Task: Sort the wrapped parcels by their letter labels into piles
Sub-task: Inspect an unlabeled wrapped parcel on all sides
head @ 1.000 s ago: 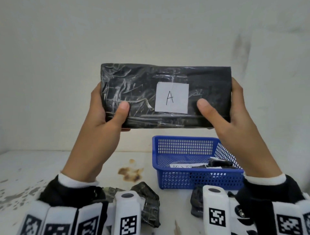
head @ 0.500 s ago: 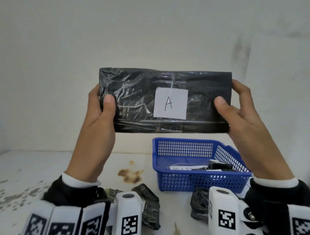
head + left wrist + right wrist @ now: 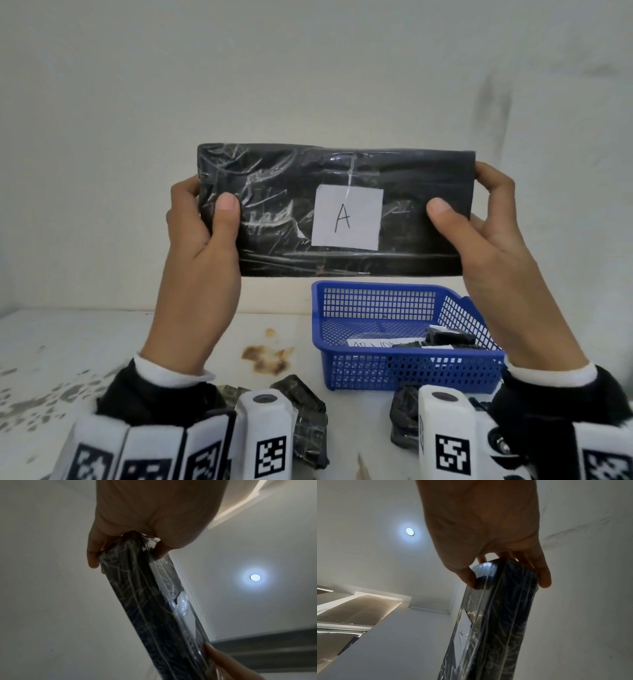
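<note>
Parcel (image 3: 335, 209) marked A held up above the table (image 3: 85, 342), long axis left-right. Left hand (image 3: 202, 236) grips its left end, right hand (image 3: 479, 233) its right; equally near.

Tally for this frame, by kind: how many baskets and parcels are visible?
Basket: 1
Parcels: at least 4. One is held up, two lie loose below, and one sits inside it. The wrist cameras may hide more.
Total: at least 5

Head view faces forward-down, wrist views close, facing ceilingward, all sharing parcel (image 3: 335, 209)
</note>
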The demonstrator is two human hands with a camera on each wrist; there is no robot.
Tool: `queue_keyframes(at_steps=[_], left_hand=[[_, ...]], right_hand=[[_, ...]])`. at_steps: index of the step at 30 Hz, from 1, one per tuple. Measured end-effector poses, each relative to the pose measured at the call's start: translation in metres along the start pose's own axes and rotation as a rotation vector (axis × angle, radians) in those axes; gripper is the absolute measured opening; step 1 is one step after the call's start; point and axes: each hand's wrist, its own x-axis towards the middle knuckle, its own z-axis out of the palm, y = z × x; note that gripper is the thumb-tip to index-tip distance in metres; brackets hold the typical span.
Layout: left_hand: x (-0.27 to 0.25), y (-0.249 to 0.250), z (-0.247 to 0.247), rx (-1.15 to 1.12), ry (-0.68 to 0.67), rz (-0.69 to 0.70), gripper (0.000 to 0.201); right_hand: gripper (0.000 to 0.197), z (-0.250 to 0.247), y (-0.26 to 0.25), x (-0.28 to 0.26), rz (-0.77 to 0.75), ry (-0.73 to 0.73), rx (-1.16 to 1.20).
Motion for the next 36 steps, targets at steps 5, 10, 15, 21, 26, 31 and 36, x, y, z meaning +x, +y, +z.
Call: queue_keyframes(at_steps=[5,10,15,21,26,31,36], left_hand=[[-0.005,0.002,0.005,0.033,-0.031,0.018,0.022],[-0.006,0.002,0.004,0.128,0.062,0.093,0.029],[-0.005,0.002,0.003,0.160,0.083,0.074,0.041],[-0.005,0.001,0.005,0.196,0.101,0.047,0.078],[-0.009,0.000,0.013,0.209,0.156,0.045,0.088],[-0.012,0.002,0.018,0.199,0.129,0.001,0.086],[-0.010,0.002,0.015,0.137,0.136,-0.003,0.082]], right_hand=[[0.040,0.002,0.000,0.000,-0.016,0.002,-0.021],[0.049,0.005,-0.005,-0.003,0.005,-0.015,-0.016],[0.065,0.014,-0.007,-0.005,0.013,-0.010,-0.108],[0.084,0.023,-0.008,-0.009,0.032,0.018,-0.195],[0.089,0.029,-0.005,-0.010,0.057,0.055,-0.155],[0.100,0.031,-0.002,-0.011,0.044,0.079,-0.186],[0.095,0.031,-0.001,-0.011,0.038,0.109,-0.163]])
